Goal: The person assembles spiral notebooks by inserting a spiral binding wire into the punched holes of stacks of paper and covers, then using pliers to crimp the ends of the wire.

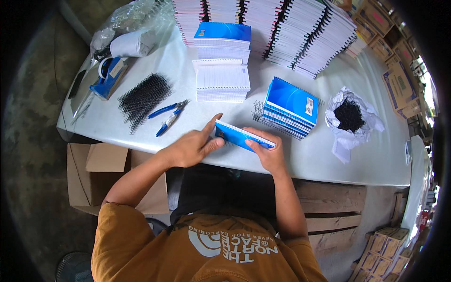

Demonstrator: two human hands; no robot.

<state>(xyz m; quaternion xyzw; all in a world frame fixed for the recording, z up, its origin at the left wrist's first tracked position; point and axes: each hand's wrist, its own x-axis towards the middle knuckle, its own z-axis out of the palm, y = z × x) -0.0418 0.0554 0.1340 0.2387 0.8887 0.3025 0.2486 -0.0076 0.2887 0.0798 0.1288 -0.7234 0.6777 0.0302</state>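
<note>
Head view: the person's R hand [268, 149] pinches a blue notebook [239, 136], thumb on cover, fingers behind the far edge. L hand [191, 146] is at its left end, thumb & index spread apart; can't tell if it bears any weight. Notebook's just over the near table edge, long axis sloping from upper L down to R, white hole-punched edge pointing away from the body.

Table [371, 164] has a pale, slightly shiny cover. Below the grip, to L: open cardboard box [81, 171]; to R: rough wooden slats [333, 203]. Brown cartons [399, 84] stand far R.

L of grip: blue-handled cutters [165, 127], then springy blk wire coils [145, 96]. Beyond grip: punched ruled sheets [222, 77]. R of it: glossy blue-covered stack [289, 96], then crumpled white paper [340, 152] cupping blk clippings [349, 116] (a tangly, nest-like heap).
</note>
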